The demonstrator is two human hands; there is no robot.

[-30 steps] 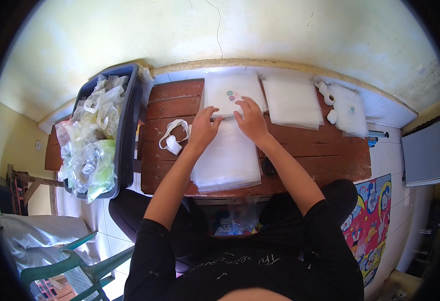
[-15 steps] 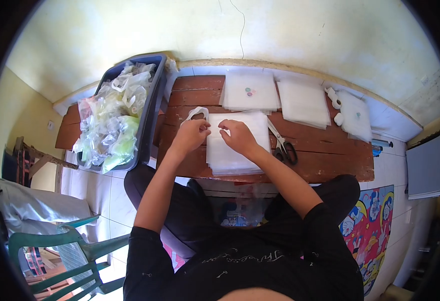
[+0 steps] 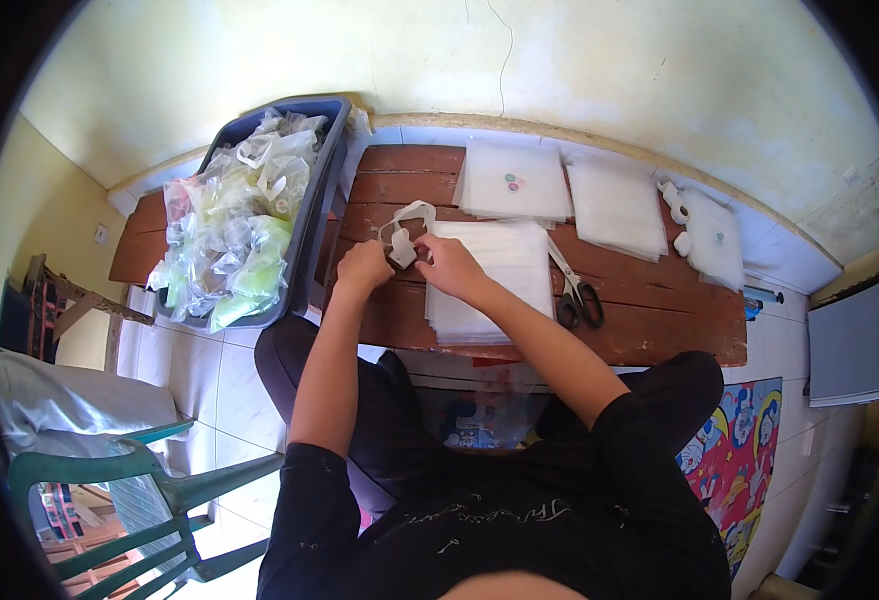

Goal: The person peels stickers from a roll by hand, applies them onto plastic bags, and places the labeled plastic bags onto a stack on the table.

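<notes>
A curled white strip (image 3: 417,210), perhaps a roll of tape or labels, rests on the brown wooden table just beyond my hands. My left hand (image 3: 363,267) is closed, its fingertips at the strip's near end. Beside it, my right hand (image 3: 449,268) is bent in a pinch close to the strip; whatever lies between its fingertips is too small to make out. Partly under my right hand and wrist lies a stack of clear plastic sheets or bags (image 3: 499,275). Black-handled scissors (image 3: 579,300) lie right of that stack, blades pointing away from me.
At left stands a dark blue tub (image 3: 334,150) heaped with plastic bags. More plastic stacks (image 3: 614,205) line the table's (image 3: 649,310) far side, near small white rolls (image 3: 672,203). A green plastic chair (image 3: 159,490) is at lower left.
Both hands have moved from above the plastic stack leftward to the white strip. More of the strip's loop shows now, and the view has shifted slightly.
</notes>
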